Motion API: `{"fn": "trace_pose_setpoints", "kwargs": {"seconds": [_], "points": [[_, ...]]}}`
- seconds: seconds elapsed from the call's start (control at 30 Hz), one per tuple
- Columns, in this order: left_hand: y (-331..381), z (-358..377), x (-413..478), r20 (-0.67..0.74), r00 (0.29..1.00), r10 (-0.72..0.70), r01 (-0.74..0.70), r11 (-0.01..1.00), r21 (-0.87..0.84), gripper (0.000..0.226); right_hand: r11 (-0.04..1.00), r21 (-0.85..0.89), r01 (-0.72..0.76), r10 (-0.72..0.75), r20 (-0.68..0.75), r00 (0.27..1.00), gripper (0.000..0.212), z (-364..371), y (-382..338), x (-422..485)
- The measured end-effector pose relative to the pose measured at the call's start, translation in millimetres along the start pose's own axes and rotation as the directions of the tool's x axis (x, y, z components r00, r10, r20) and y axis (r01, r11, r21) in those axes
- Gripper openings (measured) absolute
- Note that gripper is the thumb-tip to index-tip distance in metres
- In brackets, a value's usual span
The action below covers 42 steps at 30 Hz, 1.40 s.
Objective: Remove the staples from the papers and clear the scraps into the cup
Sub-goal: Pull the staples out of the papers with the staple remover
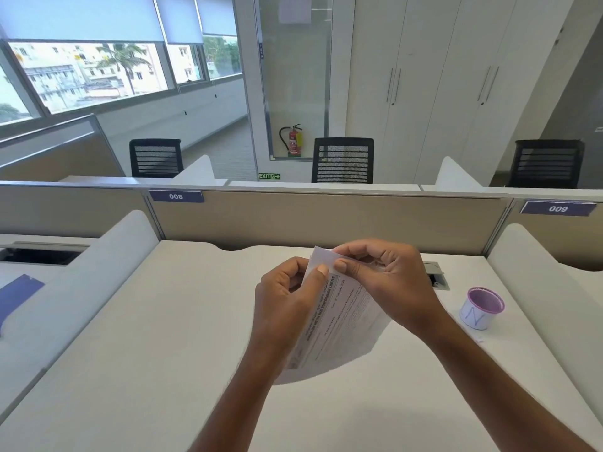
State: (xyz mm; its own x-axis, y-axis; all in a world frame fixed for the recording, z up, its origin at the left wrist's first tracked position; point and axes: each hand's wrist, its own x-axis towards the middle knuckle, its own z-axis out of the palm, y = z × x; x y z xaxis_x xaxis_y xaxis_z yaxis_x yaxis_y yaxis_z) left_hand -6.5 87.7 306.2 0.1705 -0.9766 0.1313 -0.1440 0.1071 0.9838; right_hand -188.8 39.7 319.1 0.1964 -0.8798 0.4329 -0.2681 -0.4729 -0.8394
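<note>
- The papers are thin white sheets with small gray print. They are held up in the air over the middle of the desk. They bend a little and hang down toward the person.
- The left hand pinches the papers near the top corner. Its thumb lies flat on the front and its fingers are curled behind.
- The right hand pinches the very top corner. Its thumb tip sits right next to the left thumb, and its fingers are bent round the back edge.
- I cannot tell if a staple is there; the corner is too small and hidden by the fingers.
- The cup is small and round. It has a purple rim and white paper on its side with blue pen marks. It stands upright on the desk, to the right of the hands and well apart from them.
- The desk is smooth, flat and white.
- A tan wall panel stands straight up at the back of the desk.
- Black chairs with mesh backs sit past the panel, near a red fire extinguisher.
</note>
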Motion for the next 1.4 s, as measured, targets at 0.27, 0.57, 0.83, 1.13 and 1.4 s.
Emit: {"fn": "trace_pose_setpoints", "kwargs": {"seconds": [0.27,0.57,0.83,1.13,1.4], "points": [[1,0,-2,0.025,1.0,-0.006,0.007,0.999,-0.05,0.019,0.999,0.027,-0.026,0.027,-0.015,1.0,0.011,-2,2,-3],[-3,-1,-2,0.065,0.998,-0.019,0.022,0.999,-0.04,0.018,0.995,0.071,-0.063,0.065,-0.025,0.998,0.011,-5,6,-5],[-10,2,5,0.025,0.997,-0.07,0.07,0.998,0.001,0.021,0.991,0.077,-0.107,0.107,0.001,0.994,0.012,-5,25,4],[-44,-6,7,-0.042,0.984,-0.171,0.174,0.979,0.107,0.019,0.871,0.125,-0.474,0.486,-0.085,0.87,0.006,-22,185,30],[-67,-12,12,-0.076,0.962,-0.262,0.27,0.953,0.133,0.017,0.707,-0.34,-0.62,0.647,-0.045,0.762,0.021,-17,333,6]]}}
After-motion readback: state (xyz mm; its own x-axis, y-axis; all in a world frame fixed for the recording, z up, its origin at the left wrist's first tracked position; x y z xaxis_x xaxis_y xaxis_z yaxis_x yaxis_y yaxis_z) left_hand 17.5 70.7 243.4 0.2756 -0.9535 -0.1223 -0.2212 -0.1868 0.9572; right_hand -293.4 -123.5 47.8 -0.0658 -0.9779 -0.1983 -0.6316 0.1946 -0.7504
